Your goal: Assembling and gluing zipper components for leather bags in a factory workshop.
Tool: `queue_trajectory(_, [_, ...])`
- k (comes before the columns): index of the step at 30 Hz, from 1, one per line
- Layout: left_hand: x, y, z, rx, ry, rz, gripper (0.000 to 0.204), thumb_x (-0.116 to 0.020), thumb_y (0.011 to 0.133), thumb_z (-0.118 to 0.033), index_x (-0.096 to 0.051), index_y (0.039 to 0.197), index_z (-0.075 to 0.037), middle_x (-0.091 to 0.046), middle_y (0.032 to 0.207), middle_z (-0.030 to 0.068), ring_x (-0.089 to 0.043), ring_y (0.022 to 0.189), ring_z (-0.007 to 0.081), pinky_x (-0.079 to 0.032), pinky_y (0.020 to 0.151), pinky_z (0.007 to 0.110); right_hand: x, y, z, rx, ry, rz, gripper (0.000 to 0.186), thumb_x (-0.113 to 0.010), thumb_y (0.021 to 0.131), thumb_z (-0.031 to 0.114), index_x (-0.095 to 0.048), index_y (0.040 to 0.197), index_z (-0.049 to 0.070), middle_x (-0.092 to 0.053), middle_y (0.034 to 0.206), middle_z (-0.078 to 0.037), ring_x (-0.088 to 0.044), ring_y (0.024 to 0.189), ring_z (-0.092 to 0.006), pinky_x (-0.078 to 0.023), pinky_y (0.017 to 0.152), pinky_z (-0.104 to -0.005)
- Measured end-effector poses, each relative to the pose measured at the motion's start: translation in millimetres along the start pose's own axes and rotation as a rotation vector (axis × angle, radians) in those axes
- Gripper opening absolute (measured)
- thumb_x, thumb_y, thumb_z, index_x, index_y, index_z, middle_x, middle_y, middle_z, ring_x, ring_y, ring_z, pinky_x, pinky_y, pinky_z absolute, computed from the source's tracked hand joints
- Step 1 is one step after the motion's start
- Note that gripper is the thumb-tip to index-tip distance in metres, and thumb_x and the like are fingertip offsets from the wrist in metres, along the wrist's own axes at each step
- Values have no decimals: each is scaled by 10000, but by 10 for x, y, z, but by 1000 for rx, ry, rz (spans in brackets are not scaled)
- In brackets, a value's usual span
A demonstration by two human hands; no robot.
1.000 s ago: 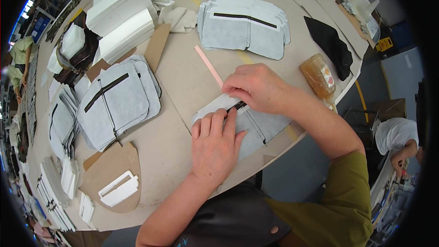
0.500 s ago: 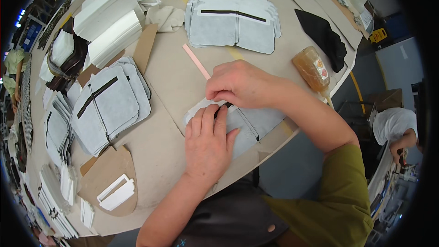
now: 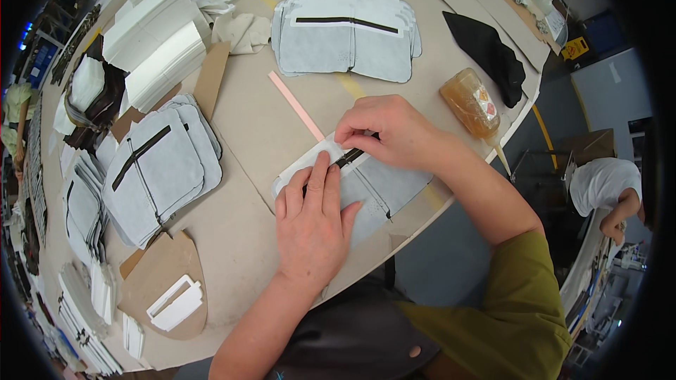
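Close by panel (image 3: 407, 188); pink strip (image 3: 296, 106)

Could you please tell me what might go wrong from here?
If the left hand eases its pressure, the grey panel could shift and leave the black strip beside the right hand crooked.

The amber bottle is close to the right forearm and could be knocked.

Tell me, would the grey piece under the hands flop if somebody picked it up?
Probably a bit: the grey piece looks thin, like a sheet. It's likely light too, as its edge shows little thickness. Pushed, it would probably slide rather than roll, because it lies flat on the table beneath the left hand.
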State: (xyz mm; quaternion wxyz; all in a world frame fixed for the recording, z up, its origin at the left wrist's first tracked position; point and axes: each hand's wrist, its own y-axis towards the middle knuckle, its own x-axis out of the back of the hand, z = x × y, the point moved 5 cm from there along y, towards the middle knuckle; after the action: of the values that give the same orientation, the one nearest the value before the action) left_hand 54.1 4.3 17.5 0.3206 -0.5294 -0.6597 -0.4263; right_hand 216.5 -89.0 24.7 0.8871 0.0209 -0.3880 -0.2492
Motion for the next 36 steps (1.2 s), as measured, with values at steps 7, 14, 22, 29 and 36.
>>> queue_trajectory(7, [-26,-8,9,-3,33,-2,574,-752,892,-276,-593,1352,28,-518,1515,134,-495,1277,370,-388,1077,494,5,-20,-45,60,24,-89,89,-749,845,37,-714,919,73,-695,832,-96,-683,809,-293,-546,713,-387])
queue_trajectory(14, [-39,-18,24,6,30,1,565,-745,900,-277,-584,1357,13,-514,1519,133,-488,1283,376,-382,1085,505,120,-115,-100,-23,-6,-56,111,-760,834,-6,-731,919,60,-719,856,-76,-674,782,-245,-540,691,-344])
queue_trajectory(22, [-36,-7,10,7,19,1,575,-747,897,-276,-576,1361,19,-514,1515,144,-483,1287,384,-374,1089,510,247,-149,-287,36,-83,-191,115,-767,830,-18,-736,919,49,-725,871,-77,-682,821,-237,-546,706,-335])
queue_trajectory(29, [-37,-21,22,18,20,8,577,-751,898,-272,-580,1365,21,-517,1522,133,-489,1287,375,-366,1096,497,322,-250,-193,-225,60,-206,88,-749,846,0,-723,904,60,-700,832,-68,-676,784,-215,-554,712,-332])
queue_trajectory(36, [-15,-35,118,38,-126,-49,439,-723,913,-169,-648,1314,-7,-593,1484,90,-530,1246,345,-394,1075,469,330,-351,-232,-265,24,-216,88,-750,857,-9,-727,927,39,-704,895,-73,-669,789,-185,-545,728,-303])
